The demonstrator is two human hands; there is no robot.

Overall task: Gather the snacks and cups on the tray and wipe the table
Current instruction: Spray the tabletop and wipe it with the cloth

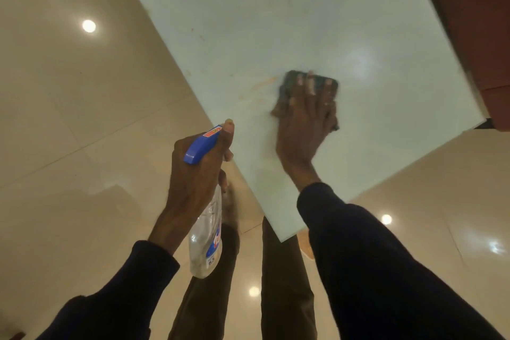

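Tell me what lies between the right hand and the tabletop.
A dark cloth, pressed by the right hand onto the tabletop, in the head view.

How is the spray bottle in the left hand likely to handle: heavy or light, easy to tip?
The spray bottle looks clear and nearly empty, so probably light. Its body seems thin plastic, likely to flex rather than break. Tall with a blue trigger head, it may tip easily if set down.
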